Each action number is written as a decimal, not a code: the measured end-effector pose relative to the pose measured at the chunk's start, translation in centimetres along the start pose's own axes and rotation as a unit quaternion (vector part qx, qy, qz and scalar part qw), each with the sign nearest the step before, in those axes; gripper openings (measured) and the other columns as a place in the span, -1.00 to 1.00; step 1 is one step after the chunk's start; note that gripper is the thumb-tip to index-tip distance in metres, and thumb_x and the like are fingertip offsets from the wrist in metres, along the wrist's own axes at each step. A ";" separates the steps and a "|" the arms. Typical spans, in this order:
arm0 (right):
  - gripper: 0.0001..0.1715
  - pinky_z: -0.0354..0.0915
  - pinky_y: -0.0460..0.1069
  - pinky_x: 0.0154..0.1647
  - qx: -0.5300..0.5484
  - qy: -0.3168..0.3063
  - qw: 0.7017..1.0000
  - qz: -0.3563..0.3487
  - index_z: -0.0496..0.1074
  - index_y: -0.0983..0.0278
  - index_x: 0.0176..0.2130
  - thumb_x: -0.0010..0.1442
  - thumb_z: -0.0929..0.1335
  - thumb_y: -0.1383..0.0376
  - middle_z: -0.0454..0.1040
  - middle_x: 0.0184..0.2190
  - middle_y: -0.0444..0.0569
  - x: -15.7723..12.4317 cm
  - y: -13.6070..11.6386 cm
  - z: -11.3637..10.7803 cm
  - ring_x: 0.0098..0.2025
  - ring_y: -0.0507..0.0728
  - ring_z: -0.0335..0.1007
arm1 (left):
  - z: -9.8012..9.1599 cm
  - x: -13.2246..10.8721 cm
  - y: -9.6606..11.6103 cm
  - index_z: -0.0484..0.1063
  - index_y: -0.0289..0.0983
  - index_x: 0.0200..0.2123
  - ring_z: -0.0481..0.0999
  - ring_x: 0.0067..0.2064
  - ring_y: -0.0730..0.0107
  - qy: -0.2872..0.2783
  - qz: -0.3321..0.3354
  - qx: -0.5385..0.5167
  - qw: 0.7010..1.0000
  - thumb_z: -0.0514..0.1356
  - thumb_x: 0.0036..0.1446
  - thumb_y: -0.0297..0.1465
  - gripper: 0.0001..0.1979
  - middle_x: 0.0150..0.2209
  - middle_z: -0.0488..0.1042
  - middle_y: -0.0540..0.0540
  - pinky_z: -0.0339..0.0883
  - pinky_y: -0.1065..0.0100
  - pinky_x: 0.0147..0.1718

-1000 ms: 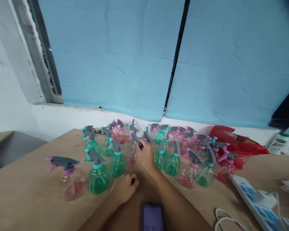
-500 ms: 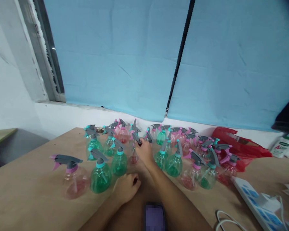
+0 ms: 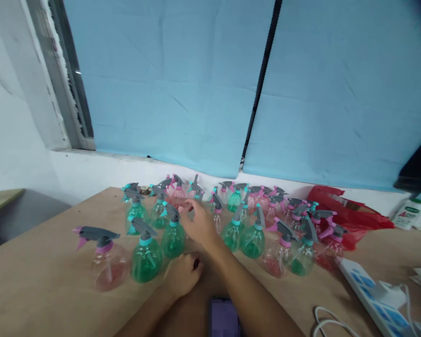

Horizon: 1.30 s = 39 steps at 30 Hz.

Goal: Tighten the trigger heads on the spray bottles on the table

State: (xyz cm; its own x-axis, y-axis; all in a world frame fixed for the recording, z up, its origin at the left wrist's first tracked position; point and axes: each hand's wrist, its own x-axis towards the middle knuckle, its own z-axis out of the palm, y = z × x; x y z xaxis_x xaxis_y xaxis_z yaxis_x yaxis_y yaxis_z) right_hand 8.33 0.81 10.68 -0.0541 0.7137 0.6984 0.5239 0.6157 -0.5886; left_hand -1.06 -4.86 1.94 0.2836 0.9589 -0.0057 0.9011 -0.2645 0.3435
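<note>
My right hand [image 3: 199,224] reaches among the spray bottles, its thumb and fingers curved but apart. Its fingertips are beside the grey spray head of a green spray bottle [image 3: 173,241] with a turquoise collar; whether they touch it I cannot tell. My left hand [image 3: 183,274] rests on the table as a loose fist with a dark hollow. Left of it stand another green spray bottle [image 3: 146,262] and a clear pink one [image 3: 110,269]. Just beyond my right wrist is a pink-collared spray bottle [image 3: 217,220], partly covered by the hand.
Several more green and pink spray bottles stand in rows toward the wall [image 3: 105,168]. On the right are a red plastic bag [image 3: 358,220], a white power strip [image 3: 375,299] with a cable, and a white bottle [image 3: 409,214]. A blurred purple object [image 3: 225,318] lies at the front edge.
My right hand has let go of a spray bottle's grey head and shifted left and toward me, to the green bottle. That other bottle is now hidden. My left hand has barely moved.
</note>
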 end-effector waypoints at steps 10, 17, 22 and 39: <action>-0.82 0.21 -0.11 -0.39 0.075 -0.102 0.991 0.036 0.54 0.23 -0.29 0.19 0.40 0.18 0.51 -0.45 -0.16 -0.9 1.6 3.9 -0.43 0.04 0.36 | 0.1 0.0 -0.3 0.54 -0.20 -0.11 0.63 -0.07 0.08 -0.008 0.016 -0.006 1.000 0.00 0.32 -0.29 -0.67 -0.12 0.65 -0.19 0.40 0.24 -0.13; -0.62 0.32 -0.08 -0.25 0.160 -0.061 0.985 -0.006 0.51 0.25 -0.09 0.04 0.38 0.35 0.51 -0.30 -0.11 -2.1 2.6 4.9 -0.28 0.09 0.38 | 0.7 0.0 -0.6 0.56 -0.23 -0.17 0.63 -0.08 0.07 -0.001 0.047 -0.012 0.999 0.00 0.31 -0.29 -0.66 -0.11 0.65 -0.21 0.41 0.24 -0.16; -0.57 0.32 -0.10 -0.31 0.180 -0.082 0.980 0.003 0.50 0.24 -0.14 -0.04 0.31 0.44 0.45 -0.39 -0.16 -2.4 2.4 3.7 -0.35 0.07 0.37 | 0.6 -0.2 0.1 0.55 -0.19 -0.13 0.61 -0.05 0.10 -0.012 0.036 -0.017 0.999 0.00 0.31 -0.30 -0.69 -0.09 0.64 -0.17 0.39 0.24 -0.11; -0.60 0.46 0.04 -0.33 0.301 -0.141 0.942 0.043 0.63 0.18 -0.19 0.07 0.28 0.35 0.61 -0.41 -0.05 -3.9 6.8 -6.8 -0.43 0.14 0.52 | 0.7 -0.1 0.3 0.52 -0.17 -0.33 0.58 -0.21 0.25 0.001 0.068 -0.017 0.998 0.07 0.21 -0.37 -0.79 -0.30 0.63 -0.05 0.25 0.36 -0.27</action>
State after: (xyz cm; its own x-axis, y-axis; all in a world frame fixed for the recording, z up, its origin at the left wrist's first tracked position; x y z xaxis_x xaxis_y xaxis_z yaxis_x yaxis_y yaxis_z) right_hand 17.93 -0.03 6.74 -0.3007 0.7778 0.5519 -0.0357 0.5691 -0.8215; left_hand -0.61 -5.09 1.43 0.4011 0.9149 0.0453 0.8432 -0.3881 0.3720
